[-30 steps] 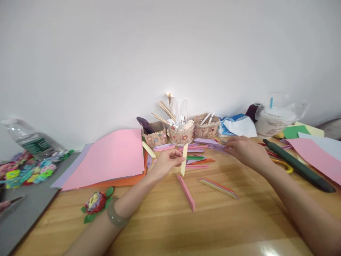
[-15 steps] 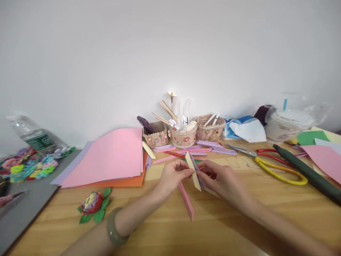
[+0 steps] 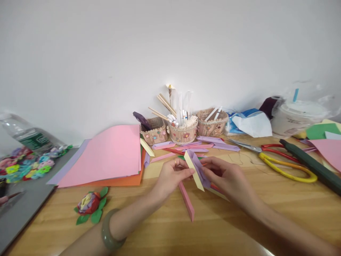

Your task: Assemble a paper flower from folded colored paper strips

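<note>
My left hand (image 3: 172, 176) pinches a folded pale yellow paper strip (image 3: 194, 171) held upright above the wooden table (image 3: 165, 227). Against that strip my right hand (image 3: 229, 177) holds a folded lilac paper strip (image 3: 198, 167), fingers closed on it. The two strips touch and cross between my fingertips. A folded pink strip (image 3: 186, 200) lies on the table just below my hands. More folded strips (image 3: 210, 144) in pink, lilac, green and red lie behind my hands.
A stack of pink and orange sheets (image 3: 112, 156) lies at left, a paper flower (image 3: 89, 205) in front of it. Three small baskets (image 3: 183, 131) with pens and sticks stand by the wall. Scissors (image 3: 282, 161), a dark green bar (image 3: 311, 165) and a lidded cup (image 3: 295, 115) sit at right.
My right hand came back from the far strips with a lilac strip and brought it against the yellow strip in my left hand. The view shifted slightly.
</note>
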A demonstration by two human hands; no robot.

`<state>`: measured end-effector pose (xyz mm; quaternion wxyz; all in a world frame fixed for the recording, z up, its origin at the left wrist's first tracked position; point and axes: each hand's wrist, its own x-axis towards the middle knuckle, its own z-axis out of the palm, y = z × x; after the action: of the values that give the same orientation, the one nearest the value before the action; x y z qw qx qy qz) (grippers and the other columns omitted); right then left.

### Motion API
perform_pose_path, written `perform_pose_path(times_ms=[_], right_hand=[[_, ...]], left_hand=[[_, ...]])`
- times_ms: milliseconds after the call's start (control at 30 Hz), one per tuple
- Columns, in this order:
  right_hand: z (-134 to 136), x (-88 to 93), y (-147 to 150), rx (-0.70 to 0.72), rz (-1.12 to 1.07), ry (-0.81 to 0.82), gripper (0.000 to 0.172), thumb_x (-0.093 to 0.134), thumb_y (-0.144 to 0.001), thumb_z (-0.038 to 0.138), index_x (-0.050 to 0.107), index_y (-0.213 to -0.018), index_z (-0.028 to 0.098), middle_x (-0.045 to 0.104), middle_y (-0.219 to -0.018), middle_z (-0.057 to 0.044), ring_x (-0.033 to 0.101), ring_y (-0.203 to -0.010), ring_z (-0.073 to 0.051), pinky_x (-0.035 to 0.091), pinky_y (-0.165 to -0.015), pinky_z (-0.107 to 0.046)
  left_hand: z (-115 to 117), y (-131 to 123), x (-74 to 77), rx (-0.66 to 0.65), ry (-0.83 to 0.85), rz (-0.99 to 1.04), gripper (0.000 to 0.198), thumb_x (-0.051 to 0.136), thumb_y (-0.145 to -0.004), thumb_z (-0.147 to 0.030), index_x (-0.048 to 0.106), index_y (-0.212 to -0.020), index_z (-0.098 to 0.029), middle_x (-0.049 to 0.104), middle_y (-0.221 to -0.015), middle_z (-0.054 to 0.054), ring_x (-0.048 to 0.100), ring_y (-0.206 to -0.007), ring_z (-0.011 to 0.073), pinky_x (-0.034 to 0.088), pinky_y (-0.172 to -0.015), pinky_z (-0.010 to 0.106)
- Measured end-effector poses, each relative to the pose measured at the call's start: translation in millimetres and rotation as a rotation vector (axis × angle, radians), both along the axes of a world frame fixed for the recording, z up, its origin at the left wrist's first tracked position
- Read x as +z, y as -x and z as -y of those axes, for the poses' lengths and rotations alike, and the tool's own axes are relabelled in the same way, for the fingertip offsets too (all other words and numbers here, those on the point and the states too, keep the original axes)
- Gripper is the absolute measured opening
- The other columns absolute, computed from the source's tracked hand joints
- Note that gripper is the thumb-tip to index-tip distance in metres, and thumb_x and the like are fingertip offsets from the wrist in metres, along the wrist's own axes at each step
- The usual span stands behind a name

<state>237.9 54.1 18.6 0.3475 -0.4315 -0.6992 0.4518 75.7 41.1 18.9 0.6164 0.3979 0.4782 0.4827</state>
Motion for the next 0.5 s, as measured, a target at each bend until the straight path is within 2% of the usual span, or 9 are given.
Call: perform_pose_path(times_ms=[267,500], right_hand=[[8.3,0.1,4.1,-0.047,0.142,-0.165,0.023,0.05,-0.081,0.034,0.062,-0.098,0.023,0.071,-0.083,-0.004,0.066,-0.069,-0.018,0.052,-0.059,-0.029],[9.9,-1.5,8.5,0.02,0.074,-0.13,0.019,0.055,-0.08,0.035,0.063,-0.093,0.024,0.07,-0.086,-0.004,0.066,-0.072,-0.018,0.054,-0.06,-0.031]], left_hand=[[2.4,-2.8,-0.2,0.034,0.071,0.057,0.028,0.078,-0.051,-0.027,0.053,-0.055,-0.014,0.056,-0.056,-0.004,0.052,-0.054,0.008,0.042,-0.059,0.023],[6.0,-2.4,-2.5,0.047,0.121,0.179,0.025,0.077,-0.052,-0.026,0.056,-0.055,-0.013,0.059,-0.057,0.0,0.055,-0.058,0.0109,0.043,-0.063,0.026]])
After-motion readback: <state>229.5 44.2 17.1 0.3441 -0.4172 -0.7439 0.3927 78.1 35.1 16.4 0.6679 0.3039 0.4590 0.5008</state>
